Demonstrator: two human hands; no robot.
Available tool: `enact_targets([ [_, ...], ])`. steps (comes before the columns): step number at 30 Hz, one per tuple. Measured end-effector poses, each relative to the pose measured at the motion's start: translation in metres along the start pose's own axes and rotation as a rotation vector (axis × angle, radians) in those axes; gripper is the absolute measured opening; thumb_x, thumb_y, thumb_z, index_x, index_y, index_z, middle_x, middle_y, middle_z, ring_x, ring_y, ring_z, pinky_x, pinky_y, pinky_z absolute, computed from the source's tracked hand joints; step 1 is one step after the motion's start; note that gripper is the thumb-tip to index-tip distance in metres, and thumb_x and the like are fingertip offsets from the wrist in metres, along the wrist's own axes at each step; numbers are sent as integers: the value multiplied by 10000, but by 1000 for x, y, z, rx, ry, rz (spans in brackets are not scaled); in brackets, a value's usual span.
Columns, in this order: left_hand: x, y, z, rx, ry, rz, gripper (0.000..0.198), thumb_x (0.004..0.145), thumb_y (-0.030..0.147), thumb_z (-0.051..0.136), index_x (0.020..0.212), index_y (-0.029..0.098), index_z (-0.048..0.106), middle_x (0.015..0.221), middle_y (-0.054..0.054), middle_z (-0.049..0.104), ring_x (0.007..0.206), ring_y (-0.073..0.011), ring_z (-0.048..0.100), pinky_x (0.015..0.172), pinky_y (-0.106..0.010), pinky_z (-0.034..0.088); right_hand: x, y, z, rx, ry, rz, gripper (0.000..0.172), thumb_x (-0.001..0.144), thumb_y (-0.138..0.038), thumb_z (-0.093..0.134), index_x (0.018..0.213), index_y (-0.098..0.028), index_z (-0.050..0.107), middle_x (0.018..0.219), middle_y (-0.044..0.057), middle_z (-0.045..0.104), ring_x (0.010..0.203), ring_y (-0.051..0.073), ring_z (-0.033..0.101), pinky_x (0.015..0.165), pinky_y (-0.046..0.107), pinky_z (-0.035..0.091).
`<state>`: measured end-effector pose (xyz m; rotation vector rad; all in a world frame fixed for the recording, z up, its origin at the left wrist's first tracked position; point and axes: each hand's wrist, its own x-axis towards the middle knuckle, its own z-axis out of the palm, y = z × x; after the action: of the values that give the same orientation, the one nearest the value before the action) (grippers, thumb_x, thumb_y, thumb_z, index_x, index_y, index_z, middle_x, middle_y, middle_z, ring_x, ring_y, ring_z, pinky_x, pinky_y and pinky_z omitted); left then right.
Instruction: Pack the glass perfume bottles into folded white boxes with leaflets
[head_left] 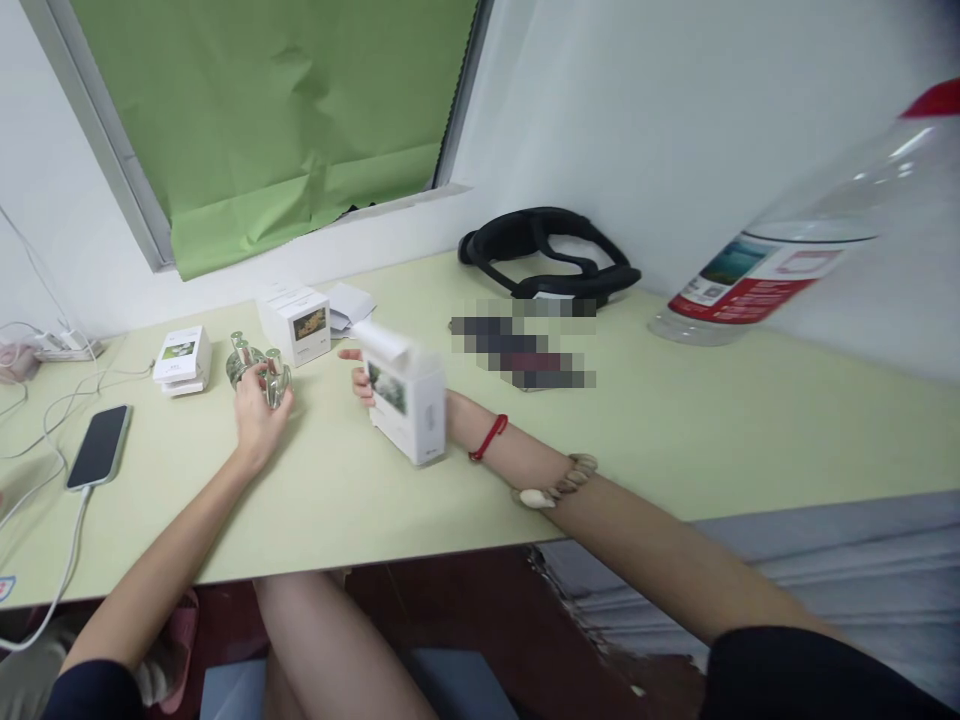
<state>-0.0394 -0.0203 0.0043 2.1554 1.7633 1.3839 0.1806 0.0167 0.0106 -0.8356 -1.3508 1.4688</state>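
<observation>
My left hand [261, 415] is closed round a small glass bottle [279, 385] with a shiny metallic cap, at the left of the table. More of these glass bottles [240, 362] stand close against it, just past my fingers. My right hand [361, 382] grips a white cardboard box [412, 410] with a flower picture on its front. This box is held upright and a little blurred, with its top flap raised. Its body hides my palm and thumb; a few fingertips show at its left edge, the index finger pointing out.
Behind my hands stands another white box [296, 325] beside folded white paper [351, 308]. Farther left are a small white box [182, 360] and a phone [100, 447] on a cable. A black headset [551, 250], a pixelated patch and a large plastic bottle [757, 265] are to the right.
</observation>
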Motion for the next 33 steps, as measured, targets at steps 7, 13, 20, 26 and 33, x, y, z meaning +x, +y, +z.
enact_targets([
  [7,-1,5,-1,-56,-93,31,346,833,287,562,1150,191,462,1174,-113,605,1022,-216,602,886,-373,481,1,-4,-16,152,-37,76,471,980,-392,226,1003,-224,665,590,-42,443,463,79,345,572,243,394],
  [13,-2,10,-2,-54,-182,11,262,837,325,567,1053,196,496,999,-58,644,825,-175,611,736,-303,477,11,18,-21,139,27,-3,403,822,-596,409,917,-281,643,646,-19,460,549,148,404,659,344,442],
  [20,-5,15,-4,138,-252,156,247,833,433,576,806,199,501,810,-21,570,751,-168,558,707,-302,438,14,22,-27,90,73,-52,397,730,-629,484,844,-273,616,627,-23,439,559,150,419,660,353,425],
  [26,-10,20,-4,221,-238,323,282,779,459,600,732,206,486,833,-43,565,772,-186,560,721,-324,443,17,32,-41,-259,100,-171,444,839,-604,447,1003,-265,680,748,20,608,635,169,537,683,376,448],
  [33,-13,21,-4,104,-208,265,254,733,297,534,949,202,439,835,-31,567,741,-190,566,720,-322,452,20,36,-44,-493,144,-233,413,961,-420,363,1068,-193,692,803,29,682,621,130,578,666,329,470],
])
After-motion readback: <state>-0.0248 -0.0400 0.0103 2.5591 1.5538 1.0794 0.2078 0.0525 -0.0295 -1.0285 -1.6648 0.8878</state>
